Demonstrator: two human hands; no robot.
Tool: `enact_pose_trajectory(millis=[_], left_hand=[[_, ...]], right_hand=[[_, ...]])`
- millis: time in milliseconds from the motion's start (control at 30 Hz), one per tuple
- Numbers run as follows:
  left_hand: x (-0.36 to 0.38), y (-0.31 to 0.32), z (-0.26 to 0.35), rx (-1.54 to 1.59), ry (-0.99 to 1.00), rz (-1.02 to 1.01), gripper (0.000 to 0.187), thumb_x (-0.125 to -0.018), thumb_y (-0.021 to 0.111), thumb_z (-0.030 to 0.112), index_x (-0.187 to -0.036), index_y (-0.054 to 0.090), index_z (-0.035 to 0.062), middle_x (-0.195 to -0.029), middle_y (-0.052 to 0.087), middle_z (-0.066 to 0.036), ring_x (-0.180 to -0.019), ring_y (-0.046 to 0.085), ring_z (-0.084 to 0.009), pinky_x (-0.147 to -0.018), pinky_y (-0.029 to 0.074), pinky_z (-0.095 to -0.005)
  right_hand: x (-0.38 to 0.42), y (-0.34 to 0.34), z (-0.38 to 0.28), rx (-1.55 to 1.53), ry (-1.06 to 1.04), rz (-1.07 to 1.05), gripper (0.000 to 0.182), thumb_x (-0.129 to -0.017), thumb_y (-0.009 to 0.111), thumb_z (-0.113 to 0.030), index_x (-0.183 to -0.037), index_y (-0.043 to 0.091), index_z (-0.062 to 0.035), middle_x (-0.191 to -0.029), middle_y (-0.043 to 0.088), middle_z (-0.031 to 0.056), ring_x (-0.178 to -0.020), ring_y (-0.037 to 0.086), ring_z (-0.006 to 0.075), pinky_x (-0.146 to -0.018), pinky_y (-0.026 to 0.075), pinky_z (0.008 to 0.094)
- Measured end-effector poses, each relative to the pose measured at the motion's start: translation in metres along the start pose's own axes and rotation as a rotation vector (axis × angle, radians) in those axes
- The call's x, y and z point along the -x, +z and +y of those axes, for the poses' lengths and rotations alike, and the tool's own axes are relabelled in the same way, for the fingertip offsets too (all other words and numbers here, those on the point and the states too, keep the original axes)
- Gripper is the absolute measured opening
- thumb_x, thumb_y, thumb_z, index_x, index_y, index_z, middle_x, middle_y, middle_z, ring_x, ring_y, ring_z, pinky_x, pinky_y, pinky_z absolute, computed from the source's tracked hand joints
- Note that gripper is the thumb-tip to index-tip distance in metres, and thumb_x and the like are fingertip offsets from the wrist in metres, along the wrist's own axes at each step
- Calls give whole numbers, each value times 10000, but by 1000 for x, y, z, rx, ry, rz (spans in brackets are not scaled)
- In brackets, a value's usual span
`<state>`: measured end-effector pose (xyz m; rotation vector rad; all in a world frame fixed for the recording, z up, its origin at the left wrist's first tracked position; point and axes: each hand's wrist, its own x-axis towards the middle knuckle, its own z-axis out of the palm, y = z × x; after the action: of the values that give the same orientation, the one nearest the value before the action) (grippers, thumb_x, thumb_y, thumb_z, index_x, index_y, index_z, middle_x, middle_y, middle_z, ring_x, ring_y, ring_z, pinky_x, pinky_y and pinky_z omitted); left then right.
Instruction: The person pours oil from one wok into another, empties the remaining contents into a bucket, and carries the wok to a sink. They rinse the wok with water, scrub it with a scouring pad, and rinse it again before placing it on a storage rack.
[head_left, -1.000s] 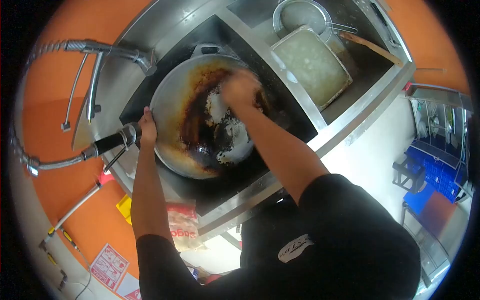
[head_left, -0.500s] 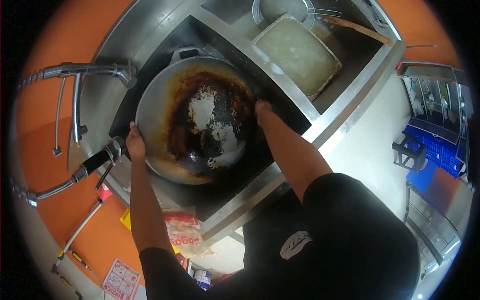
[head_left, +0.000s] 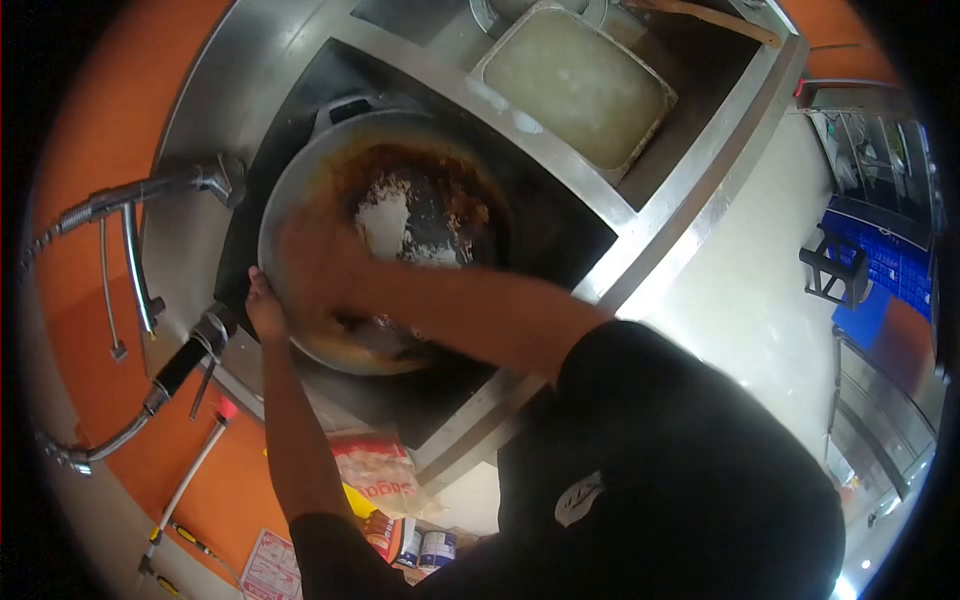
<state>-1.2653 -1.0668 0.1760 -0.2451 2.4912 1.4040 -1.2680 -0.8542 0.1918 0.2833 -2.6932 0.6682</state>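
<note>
A large round metal pan (head_left: 385, 215) with brown and black burnt patches and pale bare spots lies in a steel sink basin (head_left: 560, 215). My left hand (head_left: 265, 305) is closed on the pan's left rim, its fingertips showing at the edge. My right hand (head_left: 315, 260) is a motion blur over the left part of the pan, and its fingers cannot be made out. The right forearm crosses the lower half of the pan and hides part of it.
A rectangular tray of cloudy liquid (head_left: 580, 90) stands in the upper basin, beside a wooden handle (head_left: 710, 18). Left of the pan are a faucet (head_left: 150, 190) and a sprayer hose (head_left: 180, 365). Below lie a plastic bag (head_left: 375, 470) and cans (head_left: 436, 548).
My right hand has let go of the pan's right rim and moved left across the pan. My left hand stays on the left rim. The view has shifted slightly.
</note>
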Motion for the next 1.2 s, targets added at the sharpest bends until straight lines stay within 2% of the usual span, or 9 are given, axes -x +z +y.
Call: enact_pose_trajectory(millis=[100,167,467,533,667,800,1000,1067,1200], left_hand=[[-1,9,11,-87,-84,199,656,-967,328,492,-1103,569,-102,-1018,639,-159,-899,589,-221,-848,436,-326],[-5,7,2,-141,-114,245,663,-967,318,494,-1114,561,-105,-1038,633,-180,-928,584,-250,-875,423,-334],[-11,-1,-2,-187,-163,177,711,-948,311,544,-1147,554,-94,-1097,612,-178,-983,578,-263,-897,409,-341],[-9,2,15,-227,-161,189,707,-950,312,539,-1143,554,-96,-1092,613,-181,-987,576,-261,-896,408,-340],[-6,15,24,-135,-131,231,687,-952,318,529,-1078,591,-89,-1028,635,-203,-957,590,-278,-876,421,-348],[-12,11,27,-235,-122,187,702,-948,306,544,-1090,591,-82,-1037,630,-221,-975,587,-299,-884,415,-356],[-29,3,1,-279,-146,189,719,-934,288,570,-1119,577,-62,-1081,598,-276,-1077,551,-370,-920,387,-386],[-35,1,-7,-388,-127,178,720,-929,288,577,-1108,583,-55,-1080,586,-289,-1080,539,-396,-923,385,-384],[-29,12,14,-441,-204,231,741,-928,255,588,-1061,601,-53,-1054,586,-294,-1060,533,-417,-908,392,-400]], right_hand=[[-7,-28,128,-311,644,-520,304,-834,477,-263,-928,670,-49,-996,654,155,-891,639,334,-764,507,483],[70,13,154,-145,1074,43,280,-843,450,-208,-917,648,-25,-1003,641,169,-996,593,321,-895,455,415],[126,-36,121,281,595,-1119,395,-852,533,-332,-1109,614,-44,-1121,602,144,-1053,575,239,-841,472,350],[90,-5,155,-679,1641,-132,331,-846,526,-313,-988,673,-52,-1002,644,156,-920,633,273,-780,499,383],[24,-7,48,407,598,-161,504,-853,458,-283,-1216,481,66,-1174,519,274,-1136,470,361,-940,353,531],[81,-69,-40,69,-294,-339,479,-848,457,-231,-1243,470,38,-1323,408,235,-1284,309,352,-1074,188,514],[201,6,119,422,-1450,-188,447,-876,442,-164,-1321,404,-164,-1485,230,33,-1396,151,210,-1155,98,438],[112,-82,178,59,-1301,-946,492,-848,475,-147,-1289,460,-366,-1517,133,-124,-1391,161,127,-1149,104,478],[90,-67,157,-140,-991,-751,458,-801,561,-190,-1221,526,-371,-1512,166,-77,-1399,139,193,-1133,73,548]])
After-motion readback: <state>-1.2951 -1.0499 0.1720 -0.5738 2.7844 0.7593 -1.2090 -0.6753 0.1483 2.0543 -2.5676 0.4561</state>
